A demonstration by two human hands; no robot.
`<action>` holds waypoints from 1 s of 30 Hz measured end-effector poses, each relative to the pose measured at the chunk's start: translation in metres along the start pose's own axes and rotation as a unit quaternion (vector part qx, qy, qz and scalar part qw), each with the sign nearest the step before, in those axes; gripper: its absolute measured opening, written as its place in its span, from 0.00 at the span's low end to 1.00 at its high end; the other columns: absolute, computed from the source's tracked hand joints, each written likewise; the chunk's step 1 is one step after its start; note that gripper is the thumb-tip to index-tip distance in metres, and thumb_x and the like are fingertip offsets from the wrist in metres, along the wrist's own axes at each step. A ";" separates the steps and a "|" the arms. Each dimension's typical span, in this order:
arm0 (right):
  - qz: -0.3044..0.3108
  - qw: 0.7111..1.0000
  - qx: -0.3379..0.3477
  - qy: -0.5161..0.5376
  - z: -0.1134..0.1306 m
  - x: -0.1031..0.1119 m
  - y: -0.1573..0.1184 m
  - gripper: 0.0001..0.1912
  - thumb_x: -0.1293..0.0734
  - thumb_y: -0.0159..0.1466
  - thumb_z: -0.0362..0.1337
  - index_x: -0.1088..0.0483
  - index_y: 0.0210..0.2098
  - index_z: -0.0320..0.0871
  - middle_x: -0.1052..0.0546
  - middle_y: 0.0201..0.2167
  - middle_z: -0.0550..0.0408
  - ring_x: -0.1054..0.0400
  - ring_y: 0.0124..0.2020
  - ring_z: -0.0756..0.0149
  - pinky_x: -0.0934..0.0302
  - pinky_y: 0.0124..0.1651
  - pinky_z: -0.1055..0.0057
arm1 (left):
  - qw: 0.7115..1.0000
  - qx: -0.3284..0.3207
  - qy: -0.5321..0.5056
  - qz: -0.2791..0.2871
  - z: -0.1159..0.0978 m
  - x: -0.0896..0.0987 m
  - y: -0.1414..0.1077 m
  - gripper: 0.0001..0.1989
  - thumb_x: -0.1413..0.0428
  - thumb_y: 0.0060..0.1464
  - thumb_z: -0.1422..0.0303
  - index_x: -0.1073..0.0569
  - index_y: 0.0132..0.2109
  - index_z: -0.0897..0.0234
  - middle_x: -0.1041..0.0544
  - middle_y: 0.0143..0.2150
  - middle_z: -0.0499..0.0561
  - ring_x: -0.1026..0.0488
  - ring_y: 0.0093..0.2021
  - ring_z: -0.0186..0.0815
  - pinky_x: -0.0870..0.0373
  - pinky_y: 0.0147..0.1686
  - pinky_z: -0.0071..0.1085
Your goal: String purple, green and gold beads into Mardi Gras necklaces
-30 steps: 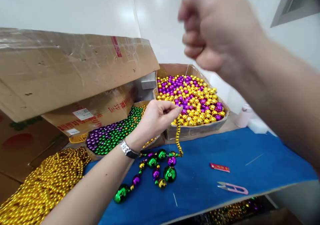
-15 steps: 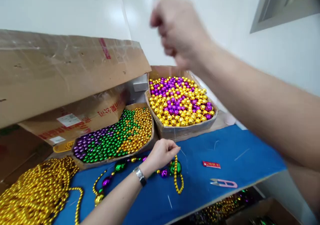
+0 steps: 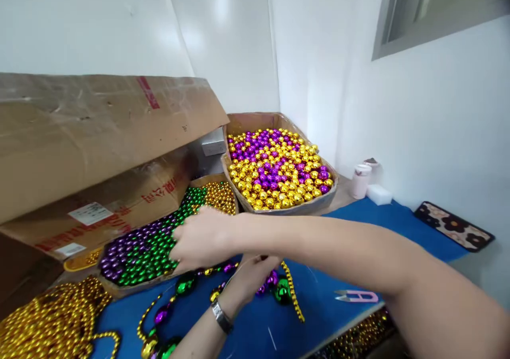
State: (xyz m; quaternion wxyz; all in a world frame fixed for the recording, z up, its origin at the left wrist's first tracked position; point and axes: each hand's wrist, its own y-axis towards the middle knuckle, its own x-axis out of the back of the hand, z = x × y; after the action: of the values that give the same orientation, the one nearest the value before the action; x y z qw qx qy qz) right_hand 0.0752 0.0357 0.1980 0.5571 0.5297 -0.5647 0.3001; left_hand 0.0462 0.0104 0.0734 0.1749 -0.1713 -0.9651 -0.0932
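Observation:
My left hand (image 3: 253, 276), with a watch on its wrist, is closed at the end of a short gold bead strand (image 3: 292, 290) over the blue cloth. My right hand (image 3: 203, 239) reaches across above it, blurred, over the near edge of the box of small beads (image 3: 149, 253); its fingers are bent, and whether they hold anything is hidden. A necklace with large green, purple and gold balls (image 3: 162, 314) curves on the cloth beneath and left of my left hand.
Gold bead strands (image 3: 51, 322) are heaped at the left. Behind stand a box of gold and purple balls (image 3: 279, 173) and a cardboard flap (image 3: 99, 130). Pink snips (image 3: 356, 296), a pink jar (image 3: 361, 181) and a flowered phone (image 3: 454, 225) lie or stand rightward.
My right hand has swept down and left from high up, crossing over my left arm. The gold strand has shifted slightly right. The view has turned a little rightward.

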 end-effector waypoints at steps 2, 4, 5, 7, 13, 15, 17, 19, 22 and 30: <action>-0.040 0.995 -0.091 0.018 -0.012 -0.004 -0.044 0.14 0.41 0.66 0.41 0.25 0.37 0.42 0.23 0.38 0.47 0.29 0.36 0.58 0.39 0.35 0.63 | 0.996 0.018 -0.082 -0.002 0.001 0.005 -0.001 0.14 0.44 0.50 0.59 0.26 0.29 0.67 0.29 0.21 0.47 0.39 0.22 0.30 0.43 0.23 0.25; -0.070 0.983 -0.162 0.054 -0.018 -0.014 -0.087 0.14 0.43 0.68 0.38 0.28 0.41 0.39 0.24 0.37 0.47 0.30 0.38 0.61 0.39 0.36 0.66 | 0.992 0.021 -0.123 -0.013 0.001 0.012 -0.003 0.15 0.44 0.50 0.59 0.28 0.26 0.68 0.35 0.18 0.44 0.45 0.19 0.26 0.50 0.19 0.24; -0.077 0.977 -0.183 0.077 -0.018 -0.021 -0.107 0.13 0.43 0.68 0.37 0.30 0.44 0.40 0.24 0.37 0.49 0.30 0.38 0.64 0.39 0.37 0.69 | 0.990 0.022 -0.135 -0.020 0.001 0.015 -0.004 0.16 0.43 0.50 0.59 0.29 0.25 0.68 0.36 0.17 0.43 0.46 0.18 0.25 0.52 0.19 0.24; -0.086 0.963 -0.223 0.124 -0.013 -0.038 -0.139 0.13 0.42 0.68 0.37 0.34 0.49 0.40 0.23 0.36 0.53 0.29 0.34 0.70 0.39 0.33 0.76 | 0.988 0.028 -0.147 -0.030 0.000 0.020 -0.005 0.16 0.42 0.50 0.59 0.29 0.25 0.68 0.36 0.18 0.43 0.46 0.18 0.25 0.53 0.19 0.23; -0.124 0.924 -0.313 0.182 0.010 -0.068 -0.164 0.14 0.46 0.69 0.36 0.33 0.33 0.41 0.28 0.26 0.56 0.34 0.27 0.70 0.43 0.31 0.73 | 0.983 0.065 -0.174 -0.002 -0.002 0.025 -0.006 0.14 0.41 0.50 0.60 0.24 0.31 0.70 0.29 0.20 0.47 0.40 0.19 0.26 0.47 0.19 0.23; -0.135 0.920 -0.314 0.192 0.019 -0.071 -0.163 0.14 0.46 0.69 0.36 0.32 0.35 0.41 0.28 0.29 0.53 0.35 0.31 0.67 0.44 0.35 0.70 | 0.977 0.062 -0.204 0.004 -0.001 0.026 -0.006 0.14 0.41 0.50 0.61 0.23 0.35 0.70 0.26 0.23 0.50 0.37 0.21 0.27 0.42 0.22 0.23; -0.136 0.920 -0.301 0.213 0.030 -0.074 -0.163 0.14 0.47 0.69 0.36 0.31 0.36 0.41 0.28 0.31 0.51 0.35 0.33 0.65 0.45 0.36 0.67 | 0.975 0.056 -0.216 -0.004 0.000 0.028 -0.006 0.13 0.41 0.50 0.63 0.22 0.38 0.70 0.24 0.26 0.53 0.34 0.23 0.28 0.38 0.24 0.24; -0.132 0.916 -0.287 0.245 0.037 -0.077 -0.166 0.14 0.45 0.68 0.36 0.30 0.34 0.42 0.28 0.29 0.52 0.36 0.31 0.65 0.45 0.35 0.68 | 0.981 0.048 -0.188 -0.014 -0.001 0.030 -0.009 0.13 0.41 0.50 0.64 0.22 0.40 0.69 0.22 0.29 0.54 0.33 0.24 0.29 0.36 0.26 0.26; -0.146 0.894 -0.289 0.309 0.035 -0.081 -0.173 0.12 0.42 0.67 0.38 0.31 0.32 0.43 0.29 0.27 0.56 0.36 0.29 0.68 0.45 0.34 0.71 | 0.998 -0.014 -0.052 -0.023 -0.007 0.032 -0.014 0.11 0.43 0.53 0.65 0.22 0.41 0.65 0.21 0.32 0.54 0.29 0.28 0.32 0.33 0.29 0.28; -0.119 0.756 -0.273 0.583 0.002 -0.113 -0.161 0.25 0.51 0.68 0.53 0.35 0.46 0.40 0.27 0.26 0.55 0.40 0.18 0.76 0.45 0.21 0.79 | 0.924 -0.319 0.210 0.001 -0.014 0.033 -0.013 0.18 0.51 0.58 0.76 0.30 0.54 0.57 0.23 0.32 0.51 0.29 0.32 0.33 0.34 0.34 0.29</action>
State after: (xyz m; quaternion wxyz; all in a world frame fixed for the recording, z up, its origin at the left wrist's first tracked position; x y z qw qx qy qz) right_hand 0.2035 0.0219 0.0498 0.9307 0.1403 -0.1206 0.3155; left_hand 0.0164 0.0047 0.0969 0.3095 -0.1957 -0.8252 -0.4300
